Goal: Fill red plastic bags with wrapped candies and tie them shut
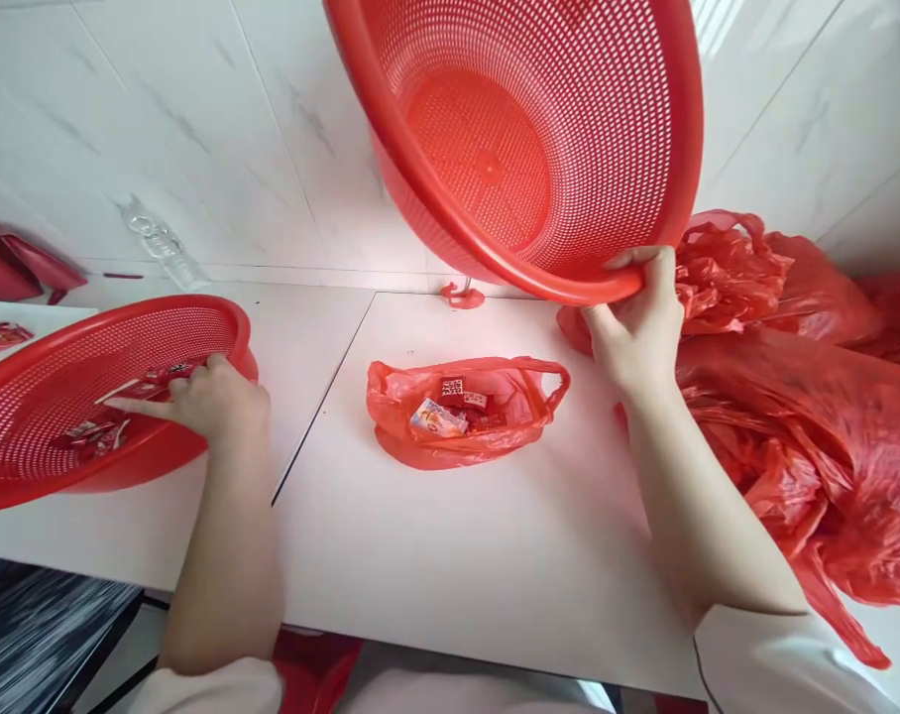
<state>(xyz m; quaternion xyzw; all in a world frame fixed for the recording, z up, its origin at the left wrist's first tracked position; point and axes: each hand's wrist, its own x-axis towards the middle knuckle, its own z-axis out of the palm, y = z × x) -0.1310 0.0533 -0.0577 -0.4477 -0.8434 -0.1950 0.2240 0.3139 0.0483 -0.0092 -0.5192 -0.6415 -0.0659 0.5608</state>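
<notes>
My right hand [643, 322] grips the near rim of a large red perforated plastic basket [487, 169], thumb outside and fingers over the edge. This basket is raised and tilted toward me, its inside bare. My left hand [219, 397] is closed at the right rim of a second red basket [115, 327], one finger stretched inside. Several small red packets [93, 436] lie in that basket. Between my hands, an open red plastic bag [412, 451] stands on the white table [450, 555]. Inside the bag are red packets and one white-and-blue packet [439, 418].
Filled red plastic bags [829, 426] crowd the right side. A clear plastic bottle [164, 243] lies by the tiled wall at the back left, near a white tray [41, 315] with red packets. A red stool [312, 669] is under the front edge.
</notes>
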